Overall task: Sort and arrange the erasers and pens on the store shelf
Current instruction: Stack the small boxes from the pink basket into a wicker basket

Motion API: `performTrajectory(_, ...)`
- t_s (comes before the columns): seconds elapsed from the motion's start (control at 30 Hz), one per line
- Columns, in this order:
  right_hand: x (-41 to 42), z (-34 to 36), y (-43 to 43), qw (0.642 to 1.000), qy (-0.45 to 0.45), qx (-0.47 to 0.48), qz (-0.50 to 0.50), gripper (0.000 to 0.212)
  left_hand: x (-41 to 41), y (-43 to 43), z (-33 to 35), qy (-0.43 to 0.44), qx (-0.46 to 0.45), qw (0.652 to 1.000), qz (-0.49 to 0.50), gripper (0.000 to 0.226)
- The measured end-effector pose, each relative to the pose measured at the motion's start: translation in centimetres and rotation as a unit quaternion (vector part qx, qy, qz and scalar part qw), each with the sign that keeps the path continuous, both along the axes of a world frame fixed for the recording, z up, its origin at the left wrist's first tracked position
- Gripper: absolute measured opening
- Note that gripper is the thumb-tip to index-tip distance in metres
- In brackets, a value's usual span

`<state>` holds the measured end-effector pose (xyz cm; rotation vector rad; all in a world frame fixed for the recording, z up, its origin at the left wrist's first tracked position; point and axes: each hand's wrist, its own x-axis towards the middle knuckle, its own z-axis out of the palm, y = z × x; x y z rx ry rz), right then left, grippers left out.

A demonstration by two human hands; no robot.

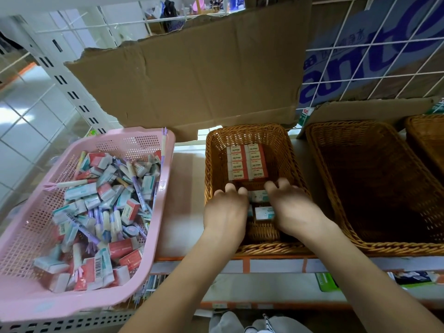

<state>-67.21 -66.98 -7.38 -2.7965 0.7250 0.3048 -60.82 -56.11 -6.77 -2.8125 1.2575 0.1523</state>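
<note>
A pink plastic basket (158, 239) at the left holds a jumble of red and teal boxed erasers (131, 211) and purple pens (140, 192). In the small wicker basket (213, 164) at the centre, red 2B erasers (247, 162) lie in two neat columns at the far end. Nearer me, teal erasers (263, 212) lie between my hands. My left hand (225, 212) and my right hand (293, 210) are both inside this basket, fingers curled down around the teal erasers from either side. The fingertips and part of the erasers are hidden.
A large empty wicker basket (374, 241) stands to the right, with another (430, 138) at the far right edge. Torn cardboard (192, 78) and a white wire grid (374, 58) back the shelf. A bare strip of shelf (185, 200) separates the pink and wicker baskets.
</note>
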Motion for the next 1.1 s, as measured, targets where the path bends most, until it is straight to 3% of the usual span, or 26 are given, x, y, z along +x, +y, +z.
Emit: performTrajectory(1.1,2.1,-0.1,-1.4,0.999,0.040,0.016,0.011,0.042,2.3,-1.2,-0.9,0.023,0.017,1.000,-0.010,0.030)
